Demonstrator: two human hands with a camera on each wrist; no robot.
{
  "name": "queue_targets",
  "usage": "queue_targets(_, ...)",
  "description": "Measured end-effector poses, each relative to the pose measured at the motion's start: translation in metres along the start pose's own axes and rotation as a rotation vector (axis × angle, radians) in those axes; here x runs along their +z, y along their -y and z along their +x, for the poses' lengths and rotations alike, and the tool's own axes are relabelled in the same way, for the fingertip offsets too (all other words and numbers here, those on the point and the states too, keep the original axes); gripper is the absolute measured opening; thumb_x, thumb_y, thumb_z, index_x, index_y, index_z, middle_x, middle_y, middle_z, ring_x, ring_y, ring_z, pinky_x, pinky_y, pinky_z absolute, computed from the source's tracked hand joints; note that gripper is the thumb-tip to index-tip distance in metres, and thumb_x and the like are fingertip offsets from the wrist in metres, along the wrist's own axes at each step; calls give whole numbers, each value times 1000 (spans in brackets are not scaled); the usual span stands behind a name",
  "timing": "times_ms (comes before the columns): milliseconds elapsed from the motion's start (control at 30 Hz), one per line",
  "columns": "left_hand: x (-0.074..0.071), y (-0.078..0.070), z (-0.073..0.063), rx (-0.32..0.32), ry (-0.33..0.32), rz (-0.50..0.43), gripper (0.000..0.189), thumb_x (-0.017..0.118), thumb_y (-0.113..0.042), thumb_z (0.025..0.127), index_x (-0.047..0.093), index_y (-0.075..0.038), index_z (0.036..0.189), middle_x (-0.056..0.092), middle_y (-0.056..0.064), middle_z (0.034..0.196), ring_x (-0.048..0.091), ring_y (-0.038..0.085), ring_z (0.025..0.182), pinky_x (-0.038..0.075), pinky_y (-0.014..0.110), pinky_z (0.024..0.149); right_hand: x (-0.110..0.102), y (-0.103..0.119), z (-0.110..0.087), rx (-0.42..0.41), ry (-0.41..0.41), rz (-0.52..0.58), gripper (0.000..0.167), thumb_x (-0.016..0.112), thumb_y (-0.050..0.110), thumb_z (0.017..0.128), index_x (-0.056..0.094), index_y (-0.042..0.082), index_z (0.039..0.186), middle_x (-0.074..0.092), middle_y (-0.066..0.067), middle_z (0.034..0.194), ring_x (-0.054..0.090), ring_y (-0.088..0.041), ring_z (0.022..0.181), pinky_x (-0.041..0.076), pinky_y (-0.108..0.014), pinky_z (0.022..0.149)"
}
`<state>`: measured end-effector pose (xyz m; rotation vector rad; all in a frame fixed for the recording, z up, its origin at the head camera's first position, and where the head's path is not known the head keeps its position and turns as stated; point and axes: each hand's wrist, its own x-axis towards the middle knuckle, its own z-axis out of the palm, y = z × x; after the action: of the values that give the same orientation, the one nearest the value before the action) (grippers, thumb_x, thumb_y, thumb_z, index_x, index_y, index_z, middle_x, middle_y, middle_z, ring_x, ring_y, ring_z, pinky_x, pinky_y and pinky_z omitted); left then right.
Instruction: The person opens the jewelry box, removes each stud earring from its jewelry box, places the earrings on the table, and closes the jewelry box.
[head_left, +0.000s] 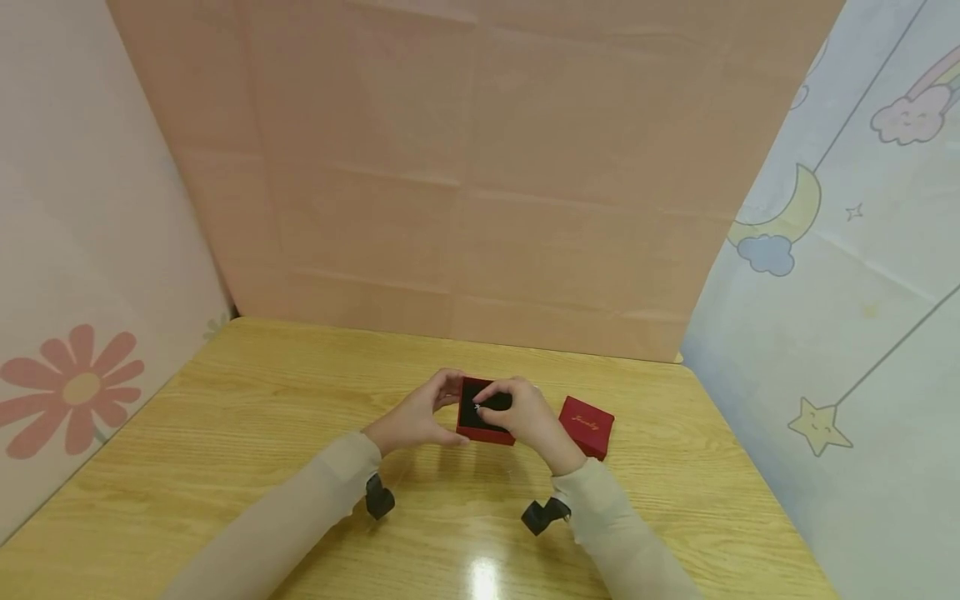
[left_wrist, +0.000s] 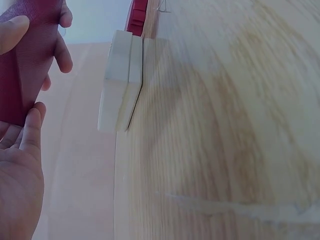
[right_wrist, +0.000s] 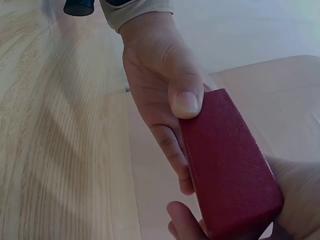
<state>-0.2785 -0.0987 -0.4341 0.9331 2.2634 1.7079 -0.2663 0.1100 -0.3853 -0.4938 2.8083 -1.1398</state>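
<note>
A small red box point(head_left: 486, 436) with a black inner pad point(head_left: 468, 392) is held above the table in the head view. My left hand point(head_left: 416, 417) grips its left side, thumb at the near edge. My right hand point(head_left: 528, 417) reaches in from the right; thumb and forefinger pinch a tiny silvery piece point(head_left: 477, 407) at the pad. Its exact kind is too small to tell. The right wrist view shows the box's plain red outside point(right_wrist: 230, 160) with the left thumb pressed on it. Beside the right forearm lies a red lid point(head_left: 587, 425) with gold lettering.
In the left wrist view, a white box point(left_wrist: 120, 82) stands on the wooden table point(left_wrist: 210, 125) beyond the hands. Behind the table hangs a peach-coloured sheet point(head_left: 465, 208). Printed sheets with a flower point(head_left: 78, 387) and a moon point(head_left: 798, 208) flank both sides.
</note>
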Motion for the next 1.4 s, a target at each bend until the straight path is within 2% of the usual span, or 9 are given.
queue_targets(433,-2,0,-1,5,2,4,82,85,-13,74,34,-12,138,45,5,138,47,20,129,34,40,115,4,-2,-2,-39,-51,-17,10,72,20,88,74,23,97,59,-13,115,57,-35,107,52,-51,91)
queue_targets(567,-3,1,-1,19,8,-2,82,84,-13,75,33,-12,139,44,5,139,46,21,130,34,40,115,5,-1,-3,-50,-88,8,9,73,19,87,74,21,96,58,-11,118,56,-37,112,48,-54,97)
queue_targets(767,-3,0,-2,17,9,-8,81,84,-13,75,34,-11,138,44,5,139,46,22,131,33,40,115,5,0,-4,-71,-117,41,9,73,17,87,74,18,96,59,-10,116,56,-32,109,46,-55,99)
queue_targets(900,-5,0,-2,13,13,-7,81,84,-14,76,33,-11,139,44,5,139,45,22,131,33,41,115,3,0,-5,-48,-122,116,10,72,15,87,73,18,97,58,-9,122,53,-30,115,44,-56,102)
queue_targets(1133,-10,1,-2,58,4,-3,79,82,-11,77,32,-10,138,45,9,139,46,25,130,35,43,114,-12,-2,-9,-64,-142,284,15,69,17,90,72,12,104,53,-9,136,47,-34,128,43,-56,104)
queue_targets(1333,-11,2,-2,28,-2,-12,81,83,-10,75,33,-10,138,45,9,138,47,24,129,34,43,114,-32,-6,-16,-93,-167,330,21,67,17,92,69,4,108,52,-12,138,43,-34,133,35,-57,110)
queue_targets(1400,-12,1,-3,13,-7,-18,81,83,-10,75,32,-9,139,45,9,138,46,25,129,33,44,115,-38,-8,-18,-98,-173,331,22,66,16,92,67,2,109,53,-14,137,44,-35,132,35,-56,110)
